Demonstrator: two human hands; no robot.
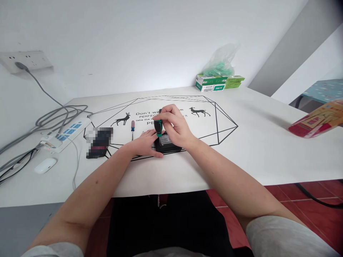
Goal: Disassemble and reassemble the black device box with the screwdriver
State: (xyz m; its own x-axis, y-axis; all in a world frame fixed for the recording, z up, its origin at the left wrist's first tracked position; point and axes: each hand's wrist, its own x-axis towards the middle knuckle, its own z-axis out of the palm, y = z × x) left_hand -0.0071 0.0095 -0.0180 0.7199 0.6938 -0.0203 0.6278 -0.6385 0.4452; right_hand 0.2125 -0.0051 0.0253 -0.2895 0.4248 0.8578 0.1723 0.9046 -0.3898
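Observation:
A black rectangular device with a printed white label (pixel 166 139) lies on the table in front of me. My left hand (pixel 146 143) grips its left side, with the thumb along the near edge and the other fingers on the far part. Pinched in the fingers of my right hand (pixel 175 125) is a green-and-black screwdriver (pixel 158 127), held upright over the device. Its tip is hidden from view. A second screwdriver (pixel 133 127), with a reddish and blue handle, lies on the table left of my hands.
A pixelated dark object (pixel 100 142) lies at the left, near a white power strip (pixel 71 132) with tangled cables and a white mouse-like item (pixel 45 165). Green-and-white boxes (pixel 211 82) with a plastic bag stand against the wall. A red-and-yellow package (pixel 316 119) is at the right.

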